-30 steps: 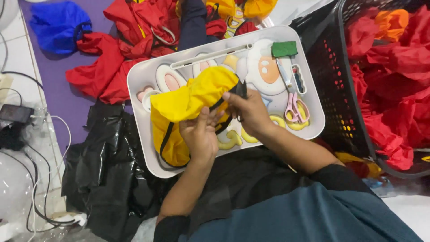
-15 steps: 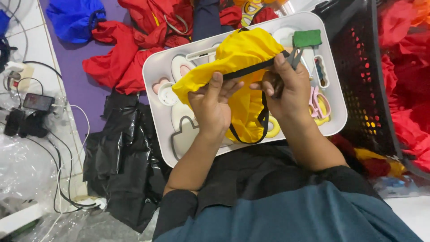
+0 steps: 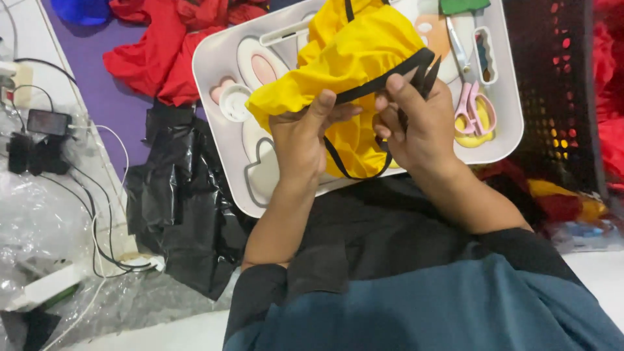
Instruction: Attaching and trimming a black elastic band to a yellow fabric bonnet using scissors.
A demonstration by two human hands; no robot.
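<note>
A yellow cloth bag (image 3: 344, 58) with a black strap (image 3: 383, 81) is held up over a white tray (image 3: 224, 140). My left hand (image 3: 302, 133) pinches the yellow fabric and the strap at its lower left. My right hand (image 3: 416, 120) grips the black strap at the bag's right side, where the strap folds over my fingers. A loop of strap hangs down between my wrists. Pink-handled scissors (image 3: 473, 107) lie in the tray just right of my right hand.
Red cloth pieces (image 3: 156, 55) lie on a purple mat behind the tray. A black plastic sheet (image 3: 179, 208) sits at the left. A black perforated basket (image 3: 559, 91) with red cloth stands at the right. Cables and a charger (image 3: 39, 140) lie far left.
The bag has risen and spread wider between my hands. My right hand has shifted along the black strap, pulling it taut. The view has tilted so the tray sits higher.
</note>
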